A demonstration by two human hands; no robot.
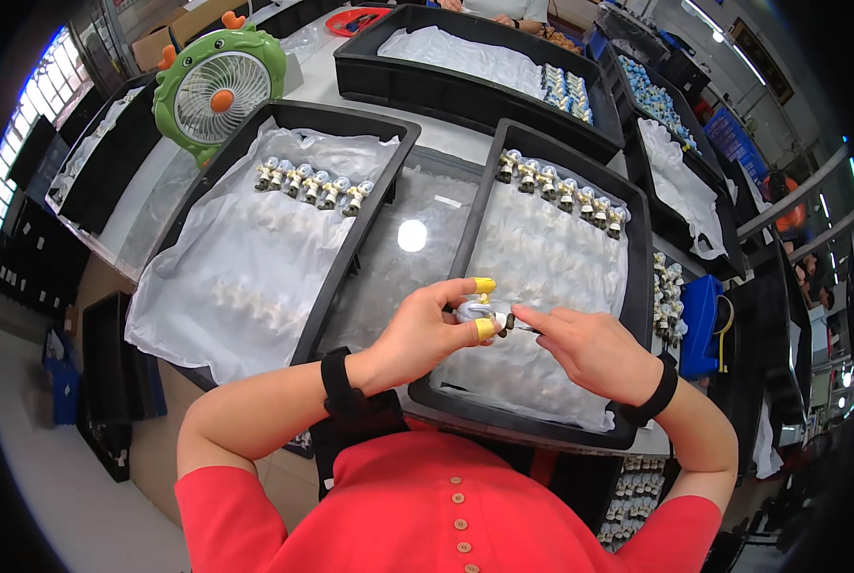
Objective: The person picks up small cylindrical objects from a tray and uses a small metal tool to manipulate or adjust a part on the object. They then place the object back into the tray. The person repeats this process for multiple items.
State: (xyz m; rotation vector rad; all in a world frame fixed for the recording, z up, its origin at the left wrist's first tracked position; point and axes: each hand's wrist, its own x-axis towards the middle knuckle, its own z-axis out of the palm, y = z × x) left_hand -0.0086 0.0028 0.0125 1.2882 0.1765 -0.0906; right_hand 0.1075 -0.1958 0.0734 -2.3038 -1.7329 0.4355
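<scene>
My left hand (425, 329), with yellow covers on its thumb and index finger, pinches a small figurine (476, 310). The figurine has a pale grey-white head, touches of gold and a dark base, and lies on its side with the base toward the right. My right hand (594, 353) is closed at the dark base, its fingertips beside it. A thin silvery sliver shows at those fingertips, too small to name. Both hands are over the right black tray (492, 181), where a row of similar figurines (562, 191) stands at the far end on white sheeting.
To the left, another black tray (403, 143) holds a figurine row (314, 186). Behind it stands a green fan (219, 86). A large black tray (350, 69) lies across the back, near another person's hands (503, 19). More figurines (668, 296) and a blue bin (702, 325) are at right.
</scene>
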